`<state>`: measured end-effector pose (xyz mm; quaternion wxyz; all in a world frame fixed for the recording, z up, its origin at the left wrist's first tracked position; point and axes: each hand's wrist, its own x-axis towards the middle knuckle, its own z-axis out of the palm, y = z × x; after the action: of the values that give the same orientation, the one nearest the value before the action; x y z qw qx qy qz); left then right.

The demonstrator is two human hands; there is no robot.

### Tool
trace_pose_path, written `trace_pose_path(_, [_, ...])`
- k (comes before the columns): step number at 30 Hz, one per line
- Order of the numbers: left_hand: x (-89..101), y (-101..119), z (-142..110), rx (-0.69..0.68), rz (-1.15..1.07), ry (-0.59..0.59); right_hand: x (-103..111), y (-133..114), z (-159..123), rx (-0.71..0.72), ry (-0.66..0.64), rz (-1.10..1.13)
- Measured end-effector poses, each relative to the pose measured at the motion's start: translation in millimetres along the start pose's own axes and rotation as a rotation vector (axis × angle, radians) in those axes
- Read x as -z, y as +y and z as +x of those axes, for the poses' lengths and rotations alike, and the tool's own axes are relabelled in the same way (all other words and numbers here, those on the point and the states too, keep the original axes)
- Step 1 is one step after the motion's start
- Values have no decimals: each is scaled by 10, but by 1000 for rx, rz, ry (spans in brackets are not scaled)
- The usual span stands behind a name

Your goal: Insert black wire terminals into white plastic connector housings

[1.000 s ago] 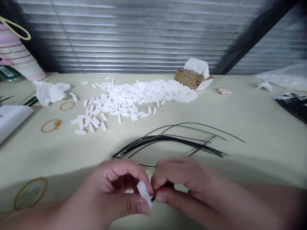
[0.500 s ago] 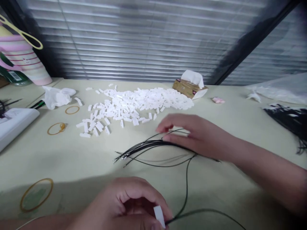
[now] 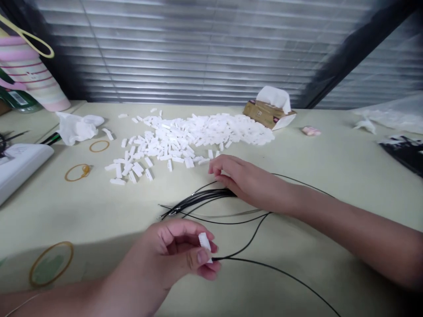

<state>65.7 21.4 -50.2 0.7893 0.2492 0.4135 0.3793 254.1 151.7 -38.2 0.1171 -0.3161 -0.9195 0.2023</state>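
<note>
My left hand (image 3: 180, 253), low in the middle, pinches a white plastic connector housing (image 3: 205, 242) between thumb and fingers. Two thin black wires (image 3: 251, 240) run out of the housing's lower end toward the right. Above it, my right hand (image 3: 241, 178) is closed with thumb and forefinger together on a thin black wire (image 3: 205, 187); the exact grip point is hidden by the fingers. Beneath that hand lies a bundle of black wires (image 3: 205, 196) with small metal tips at its left end. Part of the bundle is covered by the hand.
A heap of white connector housings (image 3: 185, 136) spreads along the back. Behind stands a tissue pack (image 3: 262, 113). Rubber bands (image 3: 99, 145), crumpled tissue (image 3: 76, 127) and a striped tumbler (image 3: 36, 75) are on the left. More black wires (image 3: 405, 152) lie at the right.
My left hand has risen with the connector housing, bringing it more into view. My right hand has moved slightly left, its fingers closing on a wire. The view has shifted slightly.
</note>
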Motion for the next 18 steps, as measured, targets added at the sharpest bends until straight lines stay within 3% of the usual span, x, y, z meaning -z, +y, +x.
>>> trace_pose_path(8, [6, -6, 19, 1, -6, 14, -118, 46, 118, 81, -80, 75])
trace_pose_path(13, [-4, 35, 27, 11, -1, 40, -155, 42, 68, 56, 40, 59])
trace_pose_path(18, [-13, 44, 12, 29, -43, 64, 33, -203, -154, 117, 177, 45])
